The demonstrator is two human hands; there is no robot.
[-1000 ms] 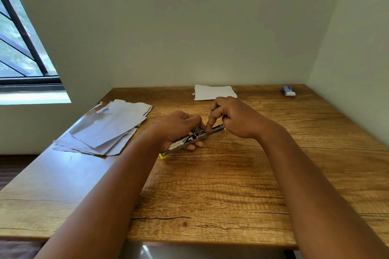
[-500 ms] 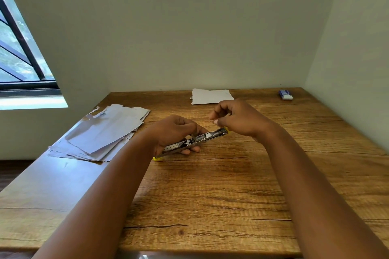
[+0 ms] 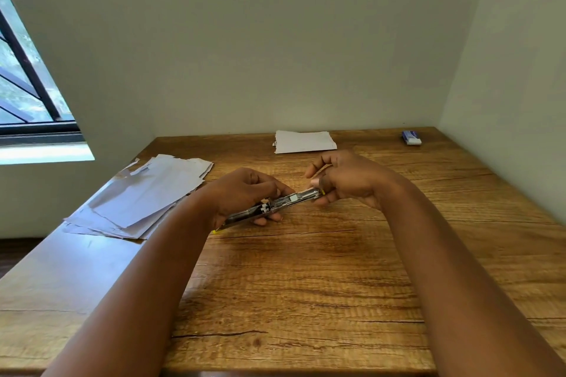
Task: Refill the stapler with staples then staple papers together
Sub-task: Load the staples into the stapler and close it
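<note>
Both hands are on the stapler, which is held just above the table. The left hand wraps its fingers round the near half, fingertips showing underneath. The right hand pinches the far tip, by a small yellow end piece, with curled fingers. Between the two grips the top looks swung open and the metal channel lies bare; whether staples sit in it I cannot tell.

It should handle as a light, rigid thing of metal, smooth enough to slip and hinged, so it wants holding by the body on both sides, as now, with fingers kept off the open channel and its spring. The staple strip, I would guess, is brittle and snaps if bent.

Left of the left hand lies a loose pile of papers, thin and floppy. Beyond the right hand lies a folded sheet, and farther right a small box, perhaps of staples.
</note>
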